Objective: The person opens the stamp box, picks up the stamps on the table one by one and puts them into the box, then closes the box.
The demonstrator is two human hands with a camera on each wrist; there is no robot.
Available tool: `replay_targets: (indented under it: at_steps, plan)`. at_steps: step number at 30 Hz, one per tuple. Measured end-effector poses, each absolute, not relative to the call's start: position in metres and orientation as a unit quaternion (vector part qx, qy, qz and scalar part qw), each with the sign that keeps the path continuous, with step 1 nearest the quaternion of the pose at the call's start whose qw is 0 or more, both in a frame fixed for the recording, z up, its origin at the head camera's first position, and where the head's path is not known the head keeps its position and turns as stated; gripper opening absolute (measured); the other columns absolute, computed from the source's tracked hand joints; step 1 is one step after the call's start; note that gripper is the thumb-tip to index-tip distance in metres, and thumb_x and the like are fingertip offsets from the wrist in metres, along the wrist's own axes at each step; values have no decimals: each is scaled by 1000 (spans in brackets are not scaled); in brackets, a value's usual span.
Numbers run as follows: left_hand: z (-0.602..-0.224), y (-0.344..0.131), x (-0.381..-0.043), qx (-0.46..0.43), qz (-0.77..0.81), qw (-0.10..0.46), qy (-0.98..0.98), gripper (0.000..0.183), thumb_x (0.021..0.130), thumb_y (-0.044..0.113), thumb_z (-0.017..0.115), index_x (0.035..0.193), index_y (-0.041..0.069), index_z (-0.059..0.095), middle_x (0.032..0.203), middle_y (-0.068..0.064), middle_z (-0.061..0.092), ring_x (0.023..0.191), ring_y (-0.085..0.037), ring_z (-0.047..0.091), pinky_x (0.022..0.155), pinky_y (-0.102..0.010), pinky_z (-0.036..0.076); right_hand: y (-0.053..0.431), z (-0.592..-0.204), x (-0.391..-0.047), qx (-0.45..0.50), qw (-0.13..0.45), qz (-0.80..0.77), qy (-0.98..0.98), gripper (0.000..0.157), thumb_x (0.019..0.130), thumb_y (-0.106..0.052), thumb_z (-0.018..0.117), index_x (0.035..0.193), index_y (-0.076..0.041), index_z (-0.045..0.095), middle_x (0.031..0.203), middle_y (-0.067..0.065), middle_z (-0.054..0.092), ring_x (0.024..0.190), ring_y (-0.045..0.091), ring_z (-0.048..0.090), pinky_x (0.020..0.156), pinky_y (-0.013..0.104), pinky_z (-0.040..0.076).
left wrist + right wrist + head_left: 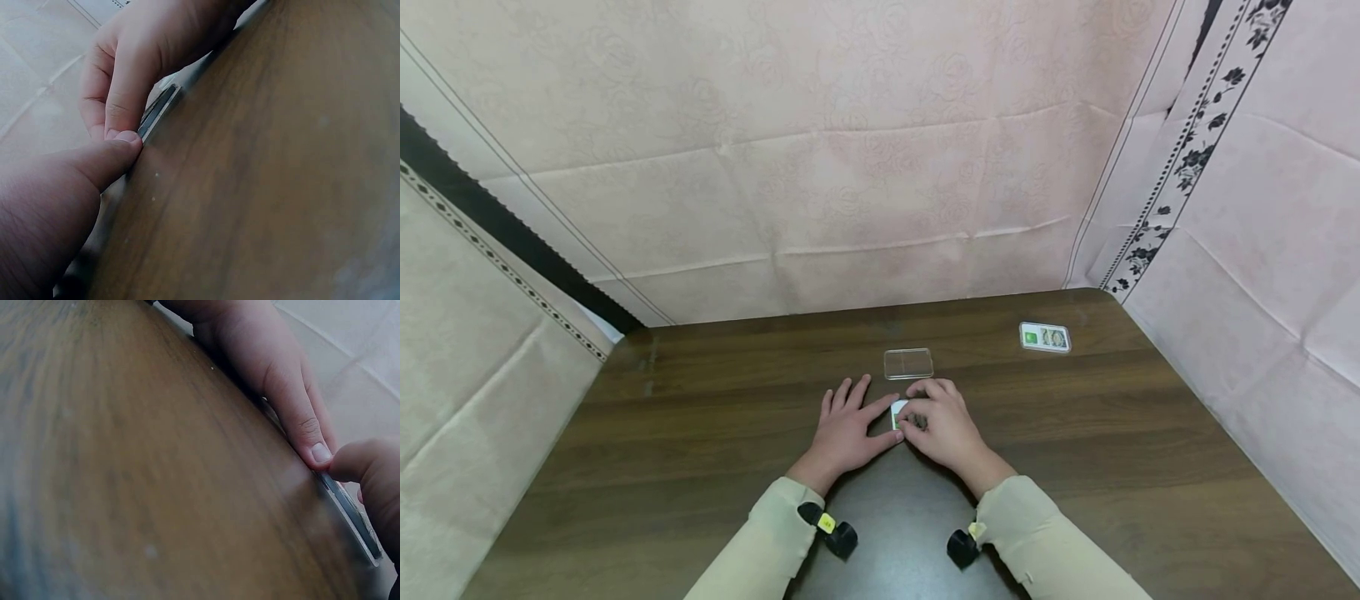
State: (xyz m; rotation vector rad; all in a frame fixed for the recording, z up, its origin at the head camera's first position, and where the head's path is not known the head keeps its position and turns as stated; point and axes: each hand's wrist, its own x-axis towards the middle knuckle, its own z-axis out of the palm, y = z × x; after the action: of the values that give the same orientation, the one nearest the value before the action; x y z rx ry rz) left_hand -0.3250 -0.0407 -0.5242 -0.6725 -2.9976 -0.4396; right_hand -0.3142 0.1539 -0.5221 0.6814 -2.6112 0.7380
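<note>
A small flat case [896, 414] with a white and green face lies on the table between the two hands, mostly covered by fingers. The left hand [844, 433] is spread, its straight index finger and thumb touching the case's left end. Curled over the case from the right, the right hand [946, 427] brings thumb and index finger together at that same end; what lies under the fingertips is hidden. From the side, in the right wrist view, the case [351, 519] shows a dark layer over a clear edge. Just beyond the hands is a clear plastic cover [908, 364].
Another flat case [1045, 337], with a green patch and several roundish shapes, lies toward the table's far right. The brown wooden table [715, 475] ends at pale cloth hangings [850, 167] at the back and sides.
</note>
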Motion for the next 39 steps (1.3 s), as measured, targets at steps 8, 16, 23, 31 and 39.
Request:
replay_targets:
  at_steps: [8, 16, 23, 31, 39]
  plan:
    - [-525, -42, -323, -216, -150, 27, -964, 67, 79, 77, 30, 138, 45, 33, 151, -7, 19, 136, -35, 11, 103, -58, 6, 152, -523, -315, 216, 175, 314, -908, 13, 80, -31, 69, 93, -29, 68, 115, -2, 53, 110, 22, 38, 88, 47, 34]
    - [-528, -42, -342, -188, -271, 73, -941, 56, 89, 56, 45, 139, 34, 36, 147, -7, 27, 134, -30, 20, 104, -55, 12, 168, -519, -334, 186, 196, 349, -897, 37, 84, -34, 65, 116, -17, 58, 120, 1, 53, 116, 26, 40, 93, 46, 35]
    - [-528, -38, -367, -145, -278, 65, -947, 59, 88, 54, 48, 139, 26, 38, 148, -3, 27, 136, -25, 17, 106, -53, 11, 191, -523, -364, 145, 127, 337, -922, 63, 83, -41, 65, 136, -16, 41, 136, 5, 42, 128, 28, 31, 102, 49, 26]
    - [-529, -29, -390, -144, -219, 47, -964, 73, 82, 64, 48, 141, 24, 35, 150, -2, 23, 137, -25, 12, 105, -54, 5, 196, -524, -389, 168, 71, 260, -948, 77, 80, -52, 63, 142, -17, 33, 143, 8, 35, 133, 28, 24, 105, 52, 16]
    - [-527, -27, -404, -135, -174, 23, -975, 77, 79, 69, 46, 143, 28, 33, 151, 0, 20, 138, -26, 8, 103, -58, -2, 190, -520, -402, 166, 52, 209, -962, 75, 81, -58, 58, 141, -17, 37, 145, 6, 31, 135, 30, 17, 106, 51, 11]
